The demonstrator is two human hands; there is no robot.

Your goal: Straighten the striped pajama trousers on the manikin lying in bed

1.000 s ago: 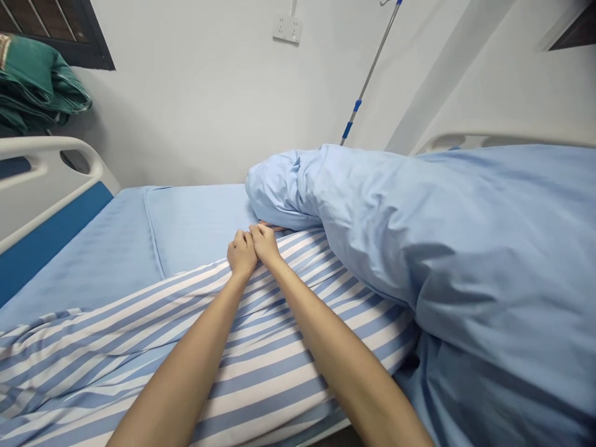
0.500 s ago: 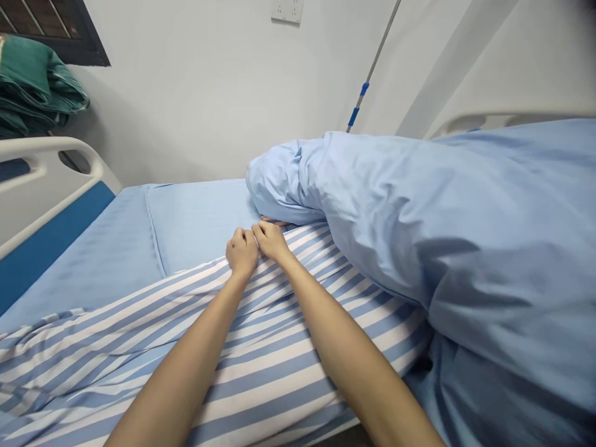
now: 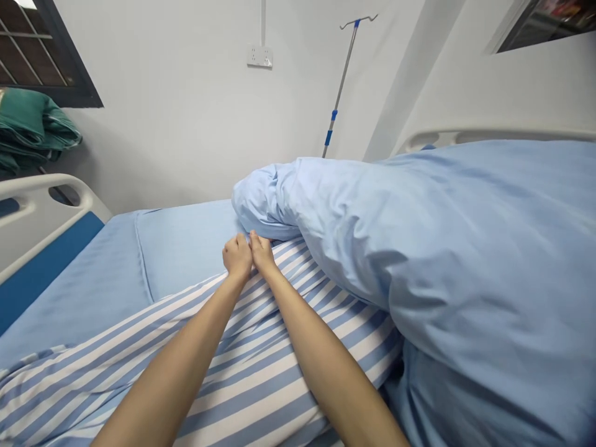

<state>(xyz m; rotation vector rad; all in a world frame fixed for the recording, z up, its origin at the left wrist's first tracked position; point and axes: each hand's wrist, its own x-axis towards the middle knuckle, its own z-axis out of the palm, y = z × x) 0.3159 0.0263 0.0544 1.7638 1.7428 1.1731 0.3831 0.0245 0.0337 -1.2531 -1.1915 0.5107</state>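
Right hand (image 3: 262, 253) turned edge-up — beside left fist (image 3: 237, 253).

The striped cloth (image 3: 251, 388) has blue stripes and whitish stripes, side by side. The big puffy quilt (image 3: 447, 242) is plain light blue (a bit darker down in its folds). The bed sheet (image 3: 186, 245) is light blue too. The bed end (image 3: 25, 230) is creamy white, and its panel (image 3: 51, 266) is a deep, strong blue. The folded cloth (image 3: 30, 127) is dark green. The wall (image 3: 177, 112) is white, and so is the socket (image 3: 259, 56). The pole (image 3: 345, 71) is silvery with bright blue bits. The window frame (image 3: 77, 93) is dark grey.
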